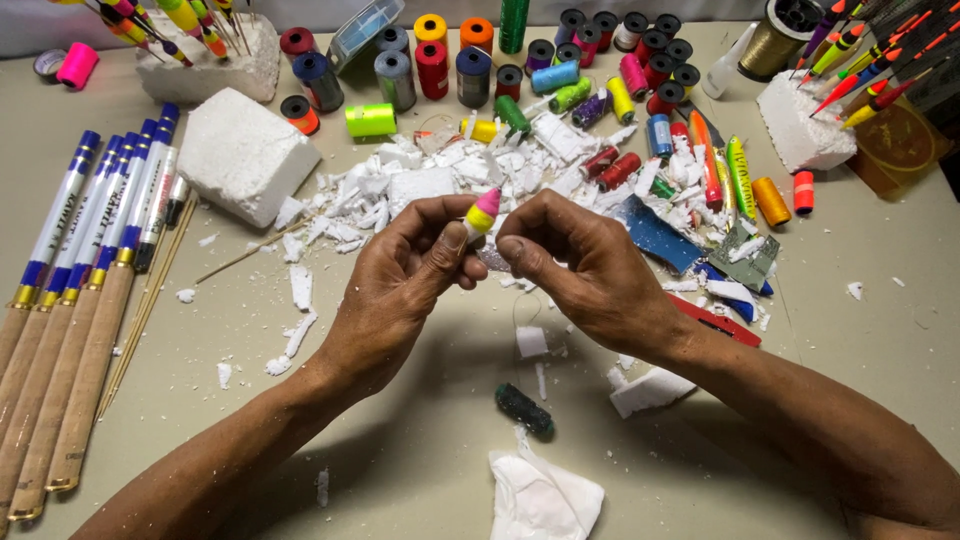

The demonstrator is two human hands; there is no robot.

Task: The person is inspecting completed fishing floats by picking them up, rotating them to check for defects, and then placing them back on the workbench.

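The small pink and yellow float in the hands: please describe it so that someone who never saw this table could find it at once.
Start at the pile of white foam scraps in the middle of the table; just in front of it the left hand and the right hand meet. Pinched in the left fingertips is the float, a short cone, pink tip over yellow. It alone is off the table.

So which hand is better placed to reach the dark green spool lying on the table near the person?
Probably the right hand. The left hand grips the pink and yellow float between its fingertips, while the right only pinches beside the float, and the dark green spool lies below the right wrist.
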